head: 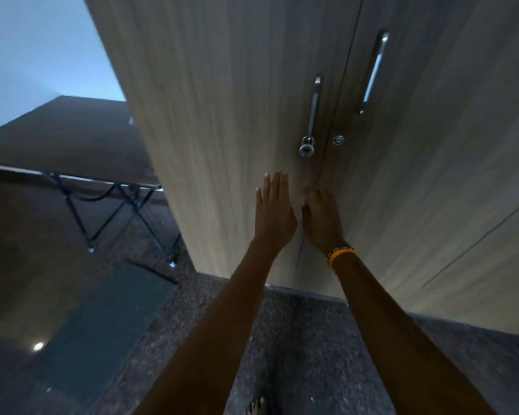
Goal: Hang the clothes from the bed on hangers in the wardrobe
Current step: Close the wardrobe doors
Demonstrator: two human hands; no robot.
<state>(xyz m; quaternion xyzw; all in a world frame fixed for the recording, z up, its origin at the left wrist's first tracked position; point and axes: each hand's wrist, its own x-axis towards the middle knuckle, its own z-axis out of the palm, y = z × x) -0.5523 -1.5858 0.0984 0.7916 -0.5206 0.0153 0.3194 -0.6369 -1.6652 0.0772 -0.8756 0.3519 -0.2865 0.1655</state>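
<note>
Pale wood-grain wardrobe doors [237,115] closed — left hand [274,214] flat, fingers straight; right hand [322,218] curled at seam, below vertical steel handles [312,112].

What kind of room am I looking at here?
Probably a bedroom or dorm room. A tall wooden wardrobe with two closed doors and metal handles fills the view, a folding cot stands to its left, and the floor is speckled stone.

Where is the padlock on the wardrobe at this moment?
In the head view, the padlock hangs at the lower end of the left door's handle, just left of the door seam, above both hands.
</note>
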